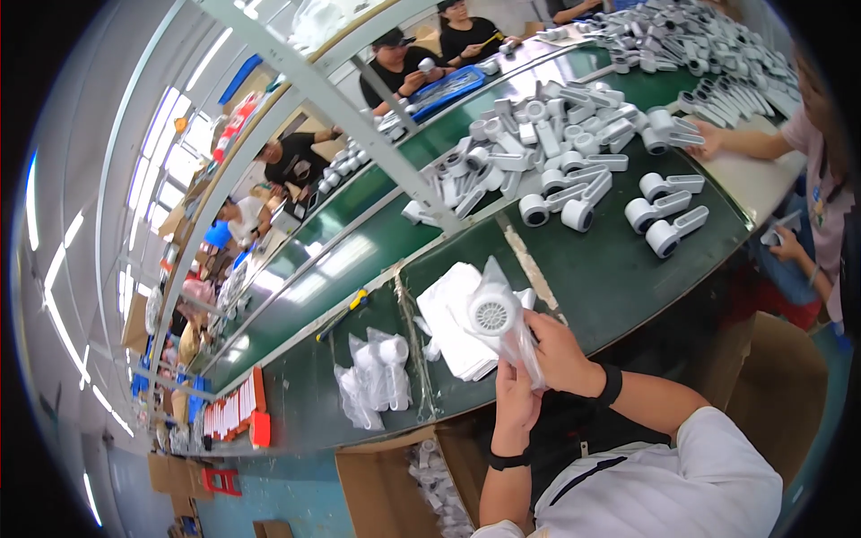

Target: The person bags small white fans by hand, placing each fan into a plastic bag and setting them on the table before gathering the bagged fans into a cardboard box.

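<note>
An orange tray (258, 387) of white papers sits at far left on the green workbench (628, 291); to its right lie a yellow-handled tool (358, 300) and, nearer the worker, a cluster of bagged white parts (377, 372), with a cardboard carton (375, 493) holding more bagged pieces below the bench edge; a stack of white sheets (441, 323) comes next, just behind the item in hand.

At center, a white device with a round grille (492, 316) is held in a clear bag in front of the worker, its grille facing up; its long axis slants from the grille end, away from the body, down and rightward to the fingers; the left hand (517, 402) grips the lower tip, while the right hand (558, 354), closed along the right side, is nearer the grille.

Beyond, a heap of loose white parts (547, 134) spreads across the bench; three similar devices (665, 206) lie farther right, below a co-worker's hand (708, 141).
</note>
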Demonstrator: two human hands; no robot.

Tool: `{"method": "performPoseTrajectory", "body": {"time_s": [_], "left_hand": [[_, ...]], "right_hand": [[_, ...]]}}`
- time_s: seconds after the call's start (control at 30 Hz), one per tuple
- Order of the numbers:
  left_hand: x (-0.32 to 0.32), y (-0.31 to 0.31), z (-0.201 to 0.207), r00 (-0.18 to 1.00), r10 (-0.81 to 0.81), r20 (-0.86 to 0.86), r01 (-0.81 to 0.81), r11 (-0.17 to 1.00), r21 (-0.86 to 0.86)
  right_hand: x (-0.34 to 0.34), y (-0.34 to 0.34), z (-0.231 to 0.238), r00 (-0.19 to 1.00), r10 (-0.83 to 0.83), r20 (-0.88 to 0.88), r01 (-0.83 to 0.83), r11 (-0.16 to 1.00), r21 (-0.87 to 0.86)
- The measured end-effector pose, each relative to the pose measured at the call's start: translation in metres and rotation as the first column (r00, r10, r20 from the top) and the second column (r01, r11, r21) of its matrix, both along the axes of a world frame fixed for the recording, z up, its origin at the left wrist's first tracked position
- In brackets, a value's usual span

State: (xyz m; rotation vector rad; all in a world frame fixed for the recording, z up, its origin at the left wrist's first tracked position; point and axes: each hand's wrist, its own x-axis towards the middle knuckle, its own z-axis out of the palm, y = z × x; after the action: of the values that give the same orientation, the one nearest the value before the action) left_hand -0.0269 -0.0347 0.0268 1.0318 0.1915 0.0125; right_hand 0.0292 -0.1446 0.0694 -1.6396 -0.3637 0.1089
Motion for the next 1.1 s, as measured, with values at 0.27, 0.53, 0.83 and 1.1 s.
{"method": "performPoseTrajectory", "body": {"time_s": [0.27, 0.53, 0.83, 1.1], "left_hand": [[-0.012, 0.034, 0.003, 0.979, -0.132, 0.156, 0.168, 0.954, -0.249], [-0.055, 0.105, 0.02, 0.85, 0.485, 0.208, -0.478, 0.874, -0.086], [-0.099, 0.332, -0.006, 0.32, 0.847, 0.424, -0.4, -0.285, 0.871], [-0.061, 0.346, -0.045, 0.479, 0.801, 0.358, -0.078, -0.367, 0.927]], "right_hand": [[0.005, 0.001, -0.015, 0.837, -0.264, 0.479, 0.253, 0.963, 0.089], [-0.022, 0.011, -0.026, 0.836, 0.04, 0.547, -0.03, 0.999, -0.027], [-0.005, -0.071, -0.029, 0.945, 0.023, 0.325, 0.051, 0.974, -0.219], [0.018, -0.148, -0.03, 0.865, -0.267, 0.426, 0.423, 0.843, -0.332]]}}
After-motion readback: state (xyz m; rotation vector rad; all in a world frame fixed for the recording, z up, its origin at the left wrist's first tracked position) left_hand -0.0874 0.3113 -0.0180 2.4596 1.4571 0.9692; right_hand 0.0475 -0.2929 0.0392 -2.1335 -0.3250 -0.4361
